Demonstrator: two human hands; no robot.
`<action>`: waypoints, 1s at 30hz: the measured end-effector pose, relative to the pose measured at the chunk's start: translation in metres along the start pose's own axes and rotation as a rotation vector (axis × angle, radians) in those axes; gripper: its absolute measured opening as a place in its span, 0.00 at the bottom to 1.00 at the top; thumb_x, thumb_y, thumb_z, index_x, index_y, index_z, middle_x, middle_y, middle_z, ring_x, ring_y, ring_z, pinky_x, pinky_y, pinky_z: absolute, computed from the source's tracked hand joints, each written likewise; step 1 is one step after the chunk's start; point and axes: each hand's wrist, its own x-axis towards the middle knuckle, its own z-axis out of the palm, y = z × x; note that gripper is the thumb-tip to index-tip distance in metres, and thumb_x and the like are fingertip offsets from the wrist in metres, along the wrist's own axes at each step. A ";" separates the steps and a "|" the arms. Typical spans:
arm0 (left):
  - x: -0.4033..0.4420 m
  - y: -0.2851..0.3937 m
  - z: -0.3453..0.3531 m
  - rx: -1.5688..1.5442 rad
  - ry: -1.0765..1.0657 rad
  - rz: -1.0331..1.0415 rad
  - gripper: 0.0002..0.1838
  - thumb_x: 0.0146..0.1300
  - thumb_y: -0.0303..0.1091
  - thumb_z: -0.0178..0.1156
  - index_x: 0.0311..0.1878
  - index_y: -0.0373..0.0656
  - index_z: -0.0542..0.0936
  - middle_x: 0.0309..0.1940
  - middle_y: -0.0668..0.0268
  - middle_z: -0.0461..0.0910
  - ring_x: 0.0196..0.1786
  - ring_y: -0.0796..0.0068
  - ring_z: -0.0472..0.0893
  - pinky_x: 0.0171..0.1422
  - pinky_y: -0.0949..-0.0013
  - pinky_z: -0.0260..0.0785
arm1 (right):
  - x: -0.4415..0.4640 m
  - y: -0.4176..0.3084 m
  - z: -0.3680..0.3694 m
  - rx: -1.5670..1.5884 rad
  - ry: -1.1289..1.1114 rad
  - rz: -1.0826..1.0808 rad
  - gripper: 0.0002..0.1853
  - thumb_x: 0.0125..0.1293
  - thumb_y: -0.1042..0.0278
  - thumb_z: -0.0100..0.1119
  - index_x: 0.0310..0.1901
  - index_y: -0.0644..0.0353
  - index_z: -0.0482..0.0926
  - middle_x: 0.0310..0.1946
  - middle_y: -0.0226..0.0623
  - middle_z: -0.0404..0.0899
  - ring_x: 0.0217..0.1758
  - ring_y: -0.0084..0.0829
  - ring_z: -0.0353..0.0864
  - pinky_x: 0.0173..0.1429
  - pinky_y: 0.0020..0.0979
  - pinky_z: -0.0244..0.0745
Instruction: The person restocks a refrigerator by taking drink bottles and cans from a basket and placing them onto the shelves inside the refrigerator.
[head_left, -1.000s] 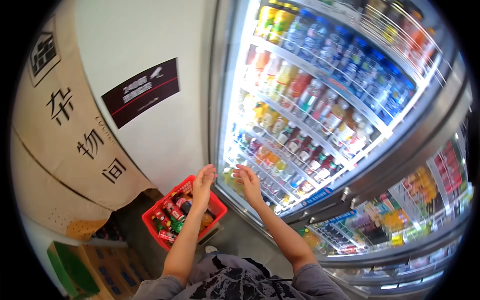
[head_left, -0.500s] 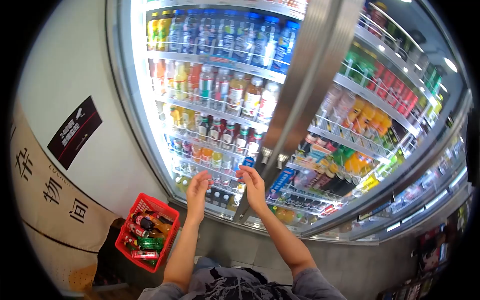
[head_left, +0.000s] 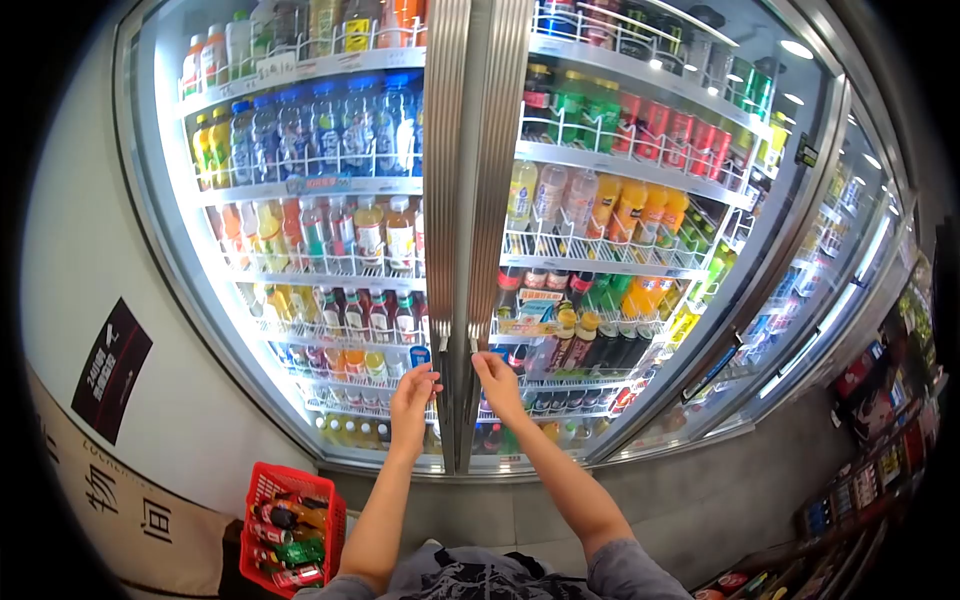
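Both hands are raised before a tall glass-door drinks cooler (head_left: 483,200). My left hand (head_left: 412,402) is in front of the left door's lower part, fingers curled and slightly apart, holding nothing that I can see. Close to the right door's small metal catch (head_left: 474,346), my right hand (head_left: 497,384) has its thumb and fingers pressed together; what they grip, if anything, is hidden. Another catch (head_left: 443,343) sits on the left door's frame, just above my left hand. Behind the glass, shelves hold bottles and cans.
A red basket (head_left: 333,520) of bottles stands on the floor at the lower left, beside a beige curtain (head_left: 190,535). A dark sign (head_left: 112,370) hangs on the white wall. More coolers curve away right, with goods shelves (head_left: 870,480) at the lower right.
The view has swung right, so the two doors now face me and the basket lies lower left. My right hand has come up to the right door's catch, its fingers now closed.
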 end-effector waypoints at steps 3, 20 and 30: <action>0.004 0.008 0.000 0.000 -0.018 0.005 0.16 0.73 0.33 0.52 0.61 0.40 0.75 0.49 0.63 0.81 0.46 0.78 0.79 0.53 0.73 0.68 | 0.016 0.009 0.005 -0.093 0.004 -0.044 0.23 0.71 0.48 0.58 0.40 0.66 0.83 0.30 0.34 0.84 0.36 0.21 0.80 0.45 0.25 0.74; 0.000 -0.019 -0.068 -0.012 -0.157 -0.158 0.15 0.74 0.33 0.51 0.58 0.40 0.77 0.46 0.66 0.81 0.46 0.79 0.79 0.53 0.74 0.69 | 0.042 0.055 0.049 -0.050 0.136 0.226 0.19 0.66 0.61 0.57 0.17 0.55 0.70 0.12 0.23 0.65 0.15 0.18 0.61 0.21 0.28 0.53; -0.047 0.014 -0.078 -0.005 -0.201 -0.116 0.16 0.75 0.37 0.50 0.59 0.41 0.77 0.47 0.65 0.81 0.47 0.78 0.78 0.52 0.73 0.68 | 0.043 0.064 0.049 0.056 0.189 0.146 0.19 0.63 0.62 0.59 0.17 0.60 0.71 0.13 0.29 0.68 0.16 0.23 0.65 0.23 0.32 0.57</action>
